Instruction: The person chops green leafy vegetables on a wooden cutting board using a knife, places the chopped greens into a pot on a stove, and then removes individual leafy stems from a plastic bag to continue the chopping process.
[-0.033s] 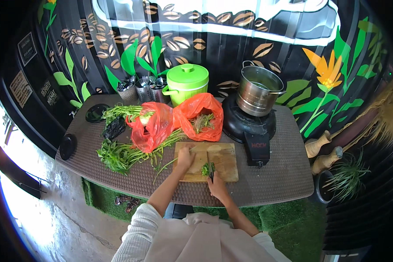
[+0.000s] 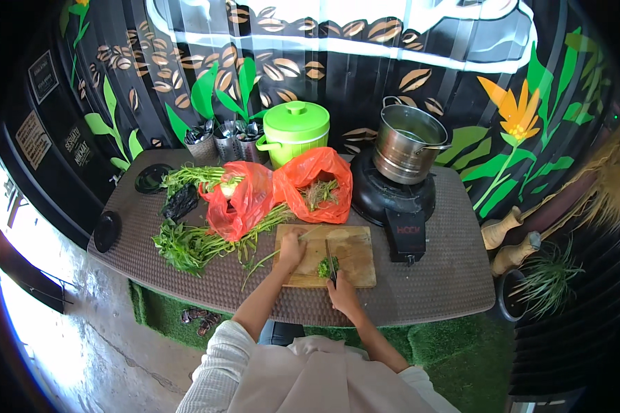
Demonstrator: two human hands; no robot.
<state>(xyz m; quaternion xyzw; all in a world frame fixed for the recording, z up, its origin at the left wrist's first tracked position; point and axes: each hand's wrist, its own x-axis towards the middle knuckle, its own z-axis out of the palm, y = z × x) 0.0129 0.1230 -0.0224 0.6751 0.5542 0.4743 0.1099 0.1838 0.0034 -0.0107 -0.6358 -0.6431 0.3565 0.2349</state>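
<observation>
My right hand is clenched on a knife, blade over chopped greens on the wooden board. My left hand pins stems, seemingly closed on them; its fingertips near the blade risk a nick. The board's front edge nears the table rim; free room lies rightward.

A wooden cutting board lies flat near the table's front edge, at about 6 o'clock from the stove. On its middle sits a small heap of chopped greens. A knife stands over the heap, blade pointing toward 12 o'clock, handle at 6 o'clock. A thin green stalk runs off the board's left edge toward 8 o'clock.
</observation>
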